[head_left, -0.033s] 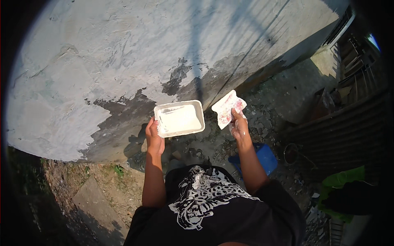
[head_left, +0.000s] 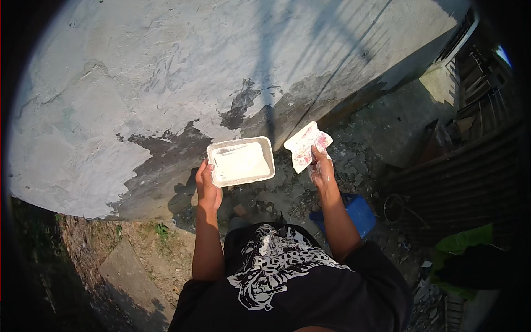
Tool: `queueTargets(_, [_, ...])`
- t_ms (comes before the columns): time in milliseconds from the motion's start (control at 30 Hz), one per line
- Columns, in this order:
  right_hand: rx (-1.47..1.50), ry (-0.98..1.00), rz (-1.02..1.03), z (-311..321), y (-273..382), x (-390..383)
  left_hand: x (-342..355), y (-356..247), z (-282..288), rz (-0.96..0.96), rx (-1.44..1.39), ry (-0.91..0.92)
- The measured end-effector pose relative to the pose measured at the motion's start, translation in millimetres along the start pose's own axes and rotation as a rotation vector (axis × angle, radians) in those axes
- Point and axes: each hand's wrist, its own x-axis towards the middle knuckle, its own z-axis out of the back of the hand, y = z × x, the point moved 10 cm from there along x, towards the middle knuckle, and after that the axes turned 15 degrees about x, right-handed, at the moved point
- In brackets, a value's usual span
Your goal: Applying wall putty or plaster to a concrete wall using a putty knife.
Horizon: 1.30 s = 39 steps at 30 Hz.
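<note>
My left hand (head_left: 206, 185) grips the left side of a shallow rectangular tub (head_left: 241, 181), thumb over its rim. Inside the tub lies white paste (head_left: 246, 160), smeared up the walls. My right hand (head_left: 321, 169), streaked with white, is closed round a flat putty spreader (head_left: 303, 146). The spreader is whitish with red and pink patches and has a wide, uneven outline. It is held just right of the tub, apart from it. Beyond both hands stands a wall (head_left: 155, 72) with a rough white coat, its lower part showing bare dark grey patches (head_left: 166, 152).
A blue plastic container (head_left: 359, 217) stands on the ground below my right forearm. Corrugated sheeting (head_left: 459, 171) lies along the right, with a green leaf-like piece (head_left: 462, 243) nearer. A flat slab (head_left: 133, 274) rests on the dirt at lower left. Rubble litters the ground.
</note>
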Motion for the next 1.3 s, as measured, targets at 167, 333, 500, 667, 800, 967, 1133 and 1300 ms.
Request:
queueTargets(167, [-0.026, -0.040, 0.014, -7, -55, 41, 0, -15, 51, 0.042, -0.014, -0.105])
queueTargets(333, [-0.235, -0.116, 0.341, -48, -88, 85, 1, -10, 131, 0.065, 0.001, -0.360])
queueTargets(500, [-0.745, -0.129, 0.754, -121, -120, 97, -7, -32, 175, 0.153, 0.079, -0.411])
queueTargets(667, [-1.133, -0.179, 0.918, -189, -190, 76, 6, -47, 219, 0.019, 0.000, -0.300])
queueTargets(800, [-1.195, 0.044, 0.842, -180, -226, 35, 10, -39, 247, 0.131, 0.051, -0.496])
queueTargets(967, [-1.064, 0.203, 0.788, -142, -177, 56, 52, -57, 204, 0.026, -0.080, -0.134])
queueTargets(1133, [-0.885, -0.058, 0.733, -89, -103, 136, 56, -68, 175, -0.048, -0.109, -0.084])
queueTargets(1300, [-1.148, -0.158, 0.612, -102, -136, 138, 37, -43, 193, -0.032, -0.158, -0.201])
